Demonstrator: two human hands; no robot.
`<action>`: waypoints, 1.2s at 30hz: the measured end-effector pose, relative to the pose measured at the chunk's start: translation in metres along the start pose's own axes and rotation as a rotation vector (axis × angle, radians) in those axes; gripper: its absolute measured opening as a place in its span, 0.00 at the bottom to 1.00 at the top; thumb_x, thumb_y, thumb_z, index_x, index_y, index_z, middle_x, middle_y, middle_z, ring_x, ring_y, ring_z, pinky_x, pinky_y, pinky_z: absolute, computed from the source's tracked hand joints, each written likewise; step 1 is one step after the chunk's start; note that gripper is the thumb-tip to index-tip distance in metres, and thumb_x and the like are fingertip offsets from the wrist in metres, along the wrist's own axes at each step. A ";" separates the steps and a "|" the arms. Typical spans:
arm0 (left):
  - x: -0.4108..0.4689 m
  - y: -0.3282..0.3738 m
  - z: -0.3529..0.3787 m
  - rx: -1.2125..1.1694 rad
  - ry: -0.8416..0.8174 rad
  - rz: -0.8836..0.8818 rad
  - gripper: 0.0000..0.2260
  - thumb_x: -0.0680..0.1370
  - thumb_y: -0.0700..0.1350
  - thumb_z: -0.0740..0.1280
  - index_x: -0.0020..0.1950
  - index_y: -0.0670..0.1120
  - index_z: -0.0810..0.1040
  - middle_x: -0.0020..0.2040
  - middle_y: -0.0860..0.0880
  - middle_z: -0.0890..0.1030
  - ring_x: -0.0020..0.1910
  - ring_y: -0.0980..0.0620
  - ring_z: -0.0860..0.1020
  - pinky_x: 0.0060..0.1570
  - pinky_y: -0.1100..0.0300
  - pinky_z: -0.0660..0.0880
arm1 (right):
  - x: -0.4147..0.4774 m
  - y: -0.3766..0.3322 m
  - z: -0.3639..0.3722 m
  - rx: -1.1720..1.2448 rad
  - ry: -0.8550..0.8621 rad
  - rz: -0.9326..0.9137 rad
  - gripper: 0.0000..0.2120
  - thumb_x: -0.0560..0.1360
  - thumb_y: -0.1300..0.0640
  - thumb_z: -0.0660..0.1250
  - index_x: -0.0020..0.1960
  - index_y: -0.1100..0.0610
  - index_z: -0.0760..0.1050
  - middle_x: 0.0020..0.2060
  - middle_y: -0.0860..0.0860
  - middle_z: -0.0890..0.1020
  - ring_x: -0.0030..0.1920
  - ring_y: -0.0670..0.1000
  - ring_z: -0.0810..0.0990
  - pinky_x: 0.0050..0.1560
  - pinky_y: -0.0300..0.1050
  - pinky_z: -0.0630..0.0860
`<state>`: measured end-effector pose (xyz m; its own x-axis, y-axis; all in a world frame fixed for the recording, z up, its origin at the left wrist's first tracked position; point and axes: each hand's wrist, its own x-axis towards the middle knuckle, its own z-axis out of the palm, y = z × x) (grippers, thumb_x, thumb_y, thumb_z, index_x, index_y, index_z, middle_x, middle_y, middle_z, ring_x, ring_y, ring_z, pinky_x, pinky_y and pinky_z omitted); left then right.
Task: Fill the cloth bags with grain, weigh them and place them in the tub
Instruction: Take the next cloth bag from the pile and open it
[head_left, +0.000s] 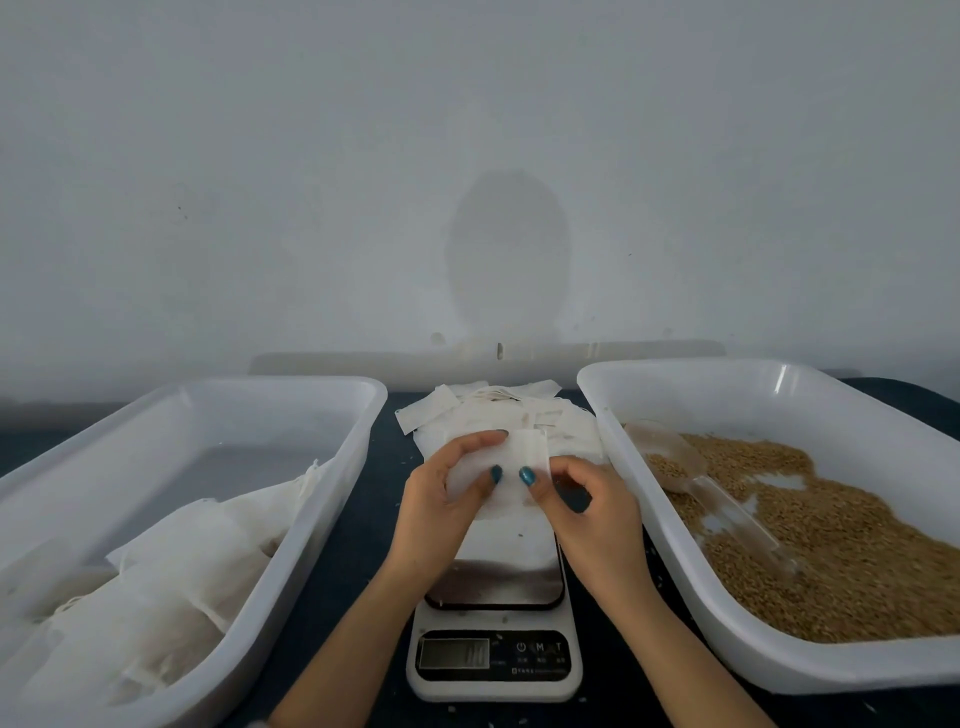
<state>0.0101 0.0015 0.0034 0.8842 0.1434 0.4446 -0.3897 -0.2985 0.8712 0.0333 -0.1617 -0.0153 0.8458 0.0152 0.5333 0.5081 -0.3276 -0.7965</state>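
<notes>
- Cloth bag (511, 467): empty, flat, held in the air over the scale (498, 577), just in front of the pile of spare bags (498, 410).
- Left hand (441, 499): thumb on front, fingers behind, pinching bag's left side.
- Right hand (587, 514): same pinch on right side, other fingers curled in. Both hands grip the bag, nothing else.
- Handling, my read: thin limp fabric, v. light, no stiffness; prob. flops if held by one corner. Mouth likely needs rubbing apart w/ thumbs.
- Best hold = top hem, both sides, so mouth stays wide for the scoop (691, 467).
- Once filled: heavier, saggy, contents shift. Support from below or grip the neck, else spill.
- Grain (831, 530) sits in right tub (675, 369); scoop lies on it, near the tub's left wall.
- Filled bags (171, 561) lie in left tub (291, 395), near end.
- Scale plate bare; display too blurred to read.
</notes>
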 end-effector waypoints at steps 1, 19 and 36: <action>0.000 -0.001 0.000 0.020 0.010 0.013 0.15 0.79 0.38 0.68 0.59 0.57 0.80 0.54 0.66 0.81 0.48 0.66 0.78 0.46 0.74 0.72 | 0.000 -0.001 0.000 0.029 0.005 0.025 0.09 0.75 0.44 0.70 0.45 0.49 0.82 0.40 0.43 0.84 0.46 0.47 0.81 0.49 0.52 0.79; 0.004 0.003 -0.008 -0.415 0.056 -0.438 0.10 0.81 0.33 0.61 0.55 0.43 0.81 0.52 0.46 0.83 0.46 0.52 0.81 0.41 0.62 0.80 | -0.004 -0.007 0.001 -0.032 -0.210 -0.115 0.15 0.73 0.51 0.73 0.59 0.51 0.82 0.58 0.47 0.76 0.59 0.40 0.76 0.61 0.40 0.76; 0.003 -0.006 -0.014 0.325 -0.437 0.119 0.42 0.69 0.68 0.70 0.77 0.59 0.57 0.74 0.65 0.61 0.75 0.62 0.55 0.73 0.64 0.58 | -0.003 -0.005 -0.002 -0.191 -0.131 -0.282 0.03 0.77 0.57 0.70 0.50 0.51 0.81 0.53 0.40 0.73 0.59 0.43 0.74 0.55 0.51 0.78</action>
<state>0.0109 0.0173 0.0026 0.8903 -0.2928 0.3486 -0.4553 -0.5745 0.6802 0.0281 -0.1619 -0.0123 0.6966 0.2470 0.6736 0.6954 -0.4633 -0.5493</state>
